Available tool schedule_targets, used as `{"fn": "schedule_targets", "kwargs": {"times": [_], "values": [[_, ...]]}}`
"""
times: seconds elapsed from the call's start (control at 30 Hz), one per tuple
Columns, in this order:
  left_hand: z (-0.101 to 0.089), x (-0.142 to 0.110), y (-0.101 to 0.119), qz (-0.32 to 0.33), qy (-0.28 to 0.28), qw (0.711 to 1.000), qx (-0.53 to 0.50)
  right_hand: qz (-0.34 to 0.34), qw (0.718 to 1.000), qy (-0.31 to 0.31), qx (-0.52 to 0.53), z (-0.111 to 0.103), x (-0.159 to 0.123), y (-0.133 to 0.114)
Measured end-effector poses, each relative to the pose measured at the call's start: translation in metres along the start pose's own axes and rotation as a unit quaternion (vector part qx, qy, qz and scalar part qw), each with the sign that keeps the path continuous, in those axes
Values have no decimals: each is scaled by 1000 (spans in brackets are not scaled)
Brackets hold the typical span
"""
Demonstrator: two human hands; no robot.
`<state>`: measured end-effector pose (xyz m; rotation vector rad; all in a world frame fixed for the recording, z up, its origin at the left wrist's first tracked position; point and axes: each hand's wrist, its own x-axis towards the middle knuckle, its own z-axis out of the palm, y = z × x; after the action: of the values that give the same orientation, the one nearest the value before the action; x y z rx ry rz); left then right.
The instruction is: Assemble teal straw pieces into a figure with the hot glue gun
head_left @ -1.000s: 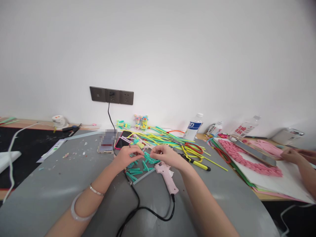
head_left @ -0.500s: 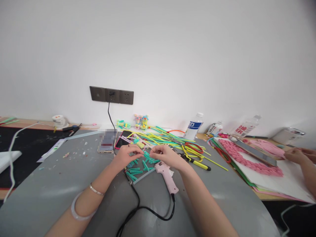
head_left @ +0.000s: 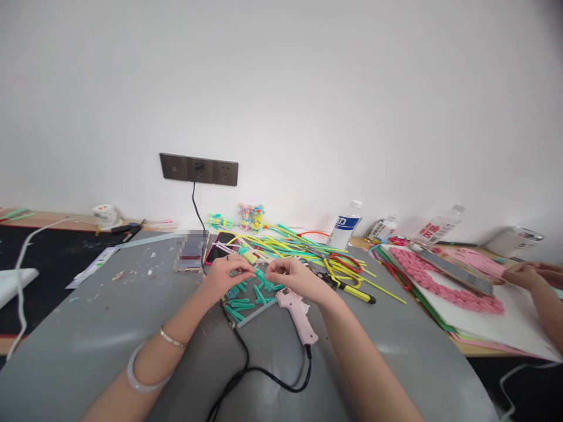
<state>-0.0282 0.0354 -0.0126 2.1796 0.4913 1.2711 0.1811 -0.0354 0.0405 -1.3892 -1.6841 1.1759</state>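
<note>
White wall [head_left: 308,88] fills the upper half of the frame, with a dark socket strip [head_left: 199,169] left of centre. Below it a grey table [head_left: 109,328] spreads across the lower frame. At the right edge lies white board [head_left: 505,316] with pink pieces, where another person's hand [head_left: 525,274] rests. Yellow and green straws [head_left: 290,243] lie heaped at centre, a water bottle [head_left: 344,225] behind them, a pink glue gun [head_left: 297,310] in front, its black cord trailing toward the bottom edge. Short teal straw pieces [head_left: 241,302] lie scattered at centre, just under the hands. The left hand [head_left: 226,276] and right hand [head_left: 290,276] almost meet, fingertips pinched together on one small teal piece [head_left: 260,274] held between them, just above the scattered ones.
</note>
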Motion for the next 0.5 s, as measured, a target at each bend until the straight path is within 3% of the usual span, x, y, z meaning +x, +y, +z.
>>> {"fn": "schedule_targets", "kwargs": {"times": [0.23, 0.5], "values": [[-1, 0, 2, -28, 2, 1000, -15, -15, 1000, 3, 2, 0, 2, 5], [8, 0, 5, -197, -14, 967, -163, -13, 1000, 2, 6, 3, 1, 2]]}}
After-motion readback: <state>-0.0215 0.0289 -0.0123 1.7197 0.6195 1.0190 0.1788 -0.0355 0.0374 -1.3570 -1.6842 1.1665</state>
